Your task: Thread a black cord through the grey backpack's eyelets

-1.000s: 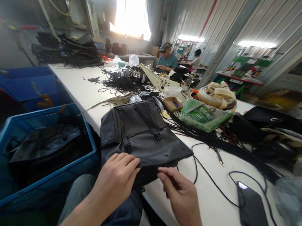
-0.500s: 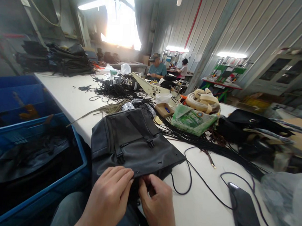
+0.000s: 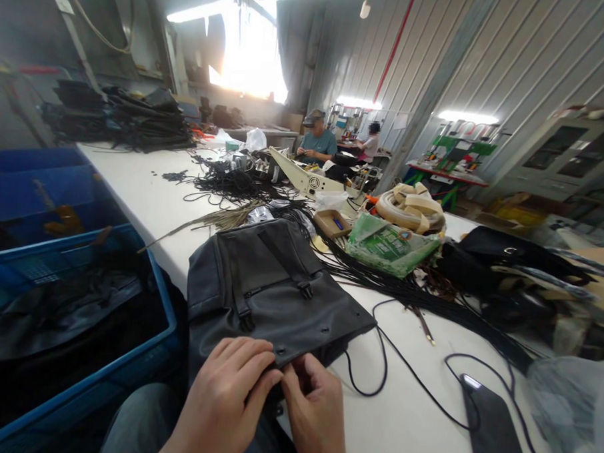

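Note:
A dark grey backpack lies flat on the white table, its near edge hanging toward me. My left hand lies over that near edge with fingers pressing the fabric by a metal eyelet. My right hand pinches the same edge right beside it, fingertips touching the left hand's. A thin black cord loops from under the backpack across the table.
A dark phone lies at the right. Black cords, a green packet, tan strap rolls and dark bags crowd the table. Blue crates hold dark bags at left. Two people sit at the far end.
My right hand has moved left from apart to meet the left hand at the backpack's near edge. The view has tilted and shifted slightly.

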Available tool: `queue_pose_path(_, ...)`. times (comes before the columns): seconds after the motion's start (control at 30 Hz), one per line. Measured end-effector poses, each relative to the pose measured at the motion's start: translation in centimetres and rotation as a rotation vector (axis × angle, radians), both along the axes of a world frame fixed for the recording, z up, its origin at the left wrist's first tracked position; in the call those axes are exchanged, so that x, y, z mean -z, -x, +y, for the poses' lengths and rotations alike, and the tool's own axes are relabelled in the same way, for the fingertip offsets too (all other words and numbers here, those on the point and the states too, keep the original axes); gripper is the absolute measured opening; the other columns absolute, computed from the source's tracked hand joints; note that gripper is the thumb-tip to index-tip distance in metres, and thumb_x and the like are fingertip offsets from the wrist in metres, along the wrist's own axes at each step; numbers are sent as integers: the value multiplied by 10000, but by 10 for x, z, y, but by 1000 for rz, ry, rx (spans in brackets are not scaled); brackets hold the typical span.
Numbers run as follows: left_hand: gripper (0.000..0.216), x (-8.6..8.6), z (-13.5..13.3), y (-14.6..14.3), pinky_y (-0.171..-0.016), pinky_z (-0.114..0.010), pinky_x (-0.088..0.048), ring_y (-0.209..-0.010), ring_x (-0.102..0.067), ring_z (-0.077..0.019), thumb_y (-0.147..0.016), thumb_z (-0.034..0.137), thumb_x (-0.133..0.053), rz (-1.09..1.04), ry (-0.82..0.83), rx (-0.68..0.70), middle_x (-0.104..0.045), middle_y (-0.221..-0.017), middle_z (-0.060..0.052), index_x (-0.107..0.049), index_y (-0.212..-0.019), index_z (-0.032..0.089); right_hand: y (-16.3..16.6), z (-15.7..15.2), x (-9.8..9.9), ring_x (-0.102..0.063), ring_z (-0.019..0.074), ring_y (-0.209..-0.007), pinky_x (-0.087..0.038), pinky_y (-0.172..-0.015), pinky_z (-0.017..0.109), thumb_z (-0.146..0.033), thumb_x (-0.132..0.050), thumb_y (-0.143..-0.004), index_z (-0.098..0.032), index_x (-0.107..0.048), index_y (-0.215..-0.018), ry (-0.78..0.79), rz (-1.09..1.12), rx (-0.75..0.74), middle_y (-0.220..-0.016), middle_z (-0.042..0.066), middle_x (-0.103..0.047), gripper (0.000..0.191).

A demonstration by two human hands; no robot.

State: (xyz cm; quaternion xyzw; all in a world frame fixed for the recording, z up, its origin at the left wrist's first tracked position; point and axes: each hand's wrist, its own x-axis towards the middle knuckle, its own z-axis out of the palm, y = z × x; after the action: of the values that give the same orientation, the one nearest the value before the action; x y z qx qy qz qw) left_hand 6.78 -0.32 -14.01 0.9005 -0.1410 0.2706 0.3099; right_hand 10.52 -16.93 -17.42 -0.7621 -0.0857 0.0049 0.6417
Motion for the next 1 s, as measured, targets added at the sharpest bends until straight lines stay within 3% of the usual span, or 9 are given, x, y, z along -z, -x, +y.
queue_pose_path(0.2,252,-7,0,1,-952,-466,-642,-1074,-769,-279,-1042,132,-620,-10,-113,28,-821,-1212,-103,-706,-1259,227,1,1,10,-547,164,-634,-445,-562,235,-433,-645,-1004,-184,-677,-770,67,-4,24,-686,11,-660,343)
queue_pose_path(0.4,231,-16,-4,-7,-892,-461,-653,-968,-794,-283,-1013,78,-583,-50,-289,53,-832,-1059,-102,-754,-1054,228,-1,-5,4,-496,138,-552,-360,-528,248,-391,-644,-1026,-205,-648,-706,277,-243,79,-621,-16,-603,370)
queue_pose_path(0.7,245,-23,6,-30,-821,-366,-656,-853,-802,-233,-1047,132,-562,10,-145,-2,-841,-951,-67,-780,-971,215,0,-9,-9,-574,153,-553,-354,-548,275,-377,-635,-1027,-214,-752,-766,359,-284,125,-655,10,-693,329)
queue_pose_path(1.0,261,-23,6,-27,-816,-304,-670,-826,-805,-208,-1052,189,-581,66,-6,-13,-839,-912,-56,-811,-943,245,-4,2,-12,-587,151,-579,-366,-560,263,-383,-617,-1031,-210,-702,-725,291,-258,128,-664,10,-692,362)
